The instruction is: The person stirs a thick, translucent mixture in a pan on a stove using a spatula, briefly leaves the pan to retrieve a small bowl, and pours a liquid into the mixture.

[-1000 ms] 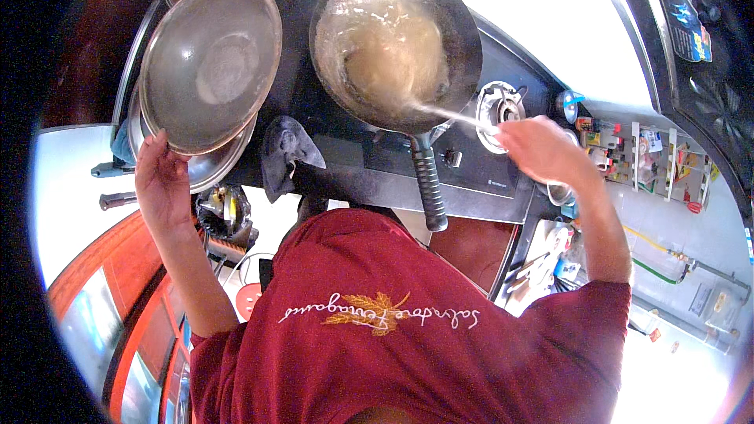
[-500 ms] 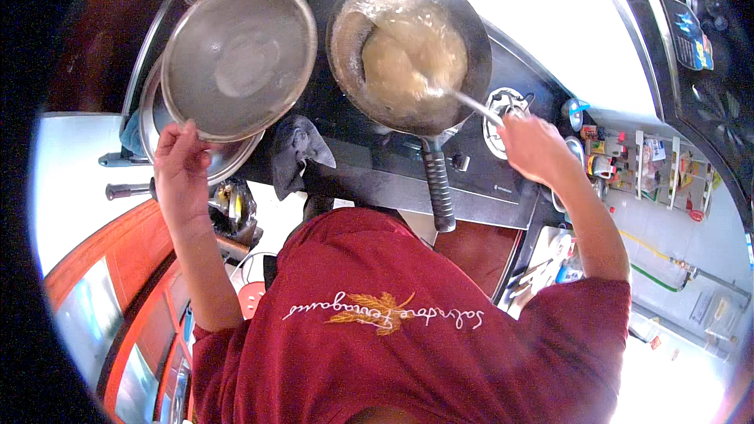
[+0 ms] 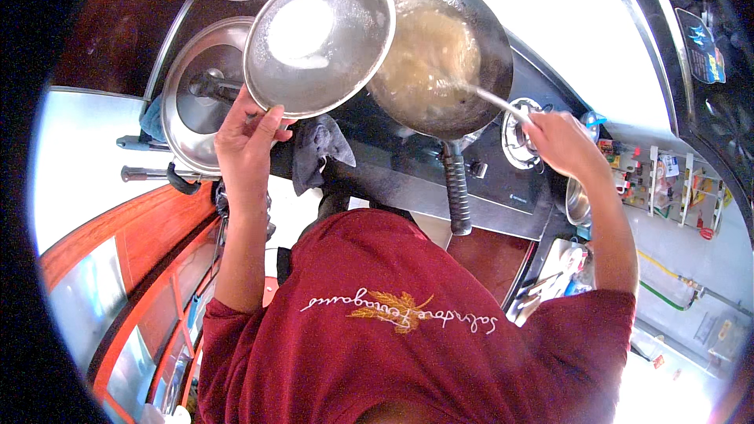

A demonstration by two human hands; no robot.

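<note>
The wok [image 3: 440, 55] sits on the stove [image 3: 408, 180] straight ahead of me, its handle [image 3: 455, 188] pointing back toward me. In it lies the far end of the ladle [image 3: 495, 102], which I grip in my right hand [image 3: 554, 141], right of the wok. Left of the wok, overlapping its rim, is the round lid [image 3: 318, 43] in my left hand [image 3: 247, 145]. Further left, partly under that lid, rests a covered pot [image 3: 196, 102]. A cloth [image 3: 318, 145] lies on the stove just left of the wok's handle.

Kitchen interior. Black cooktop [image 3: 408, 188] set along a pale, brightly lit wall [image 3: 550, 0]. Red-brown wooden cabinet [image 3: 118, 259] with glazed panels at lower left. White table [image 3: 75, 157] at left. Wall rack [image 3: 675, 188] of small coloured items at right; light floor [image 3: 691, 283] below.
</note>
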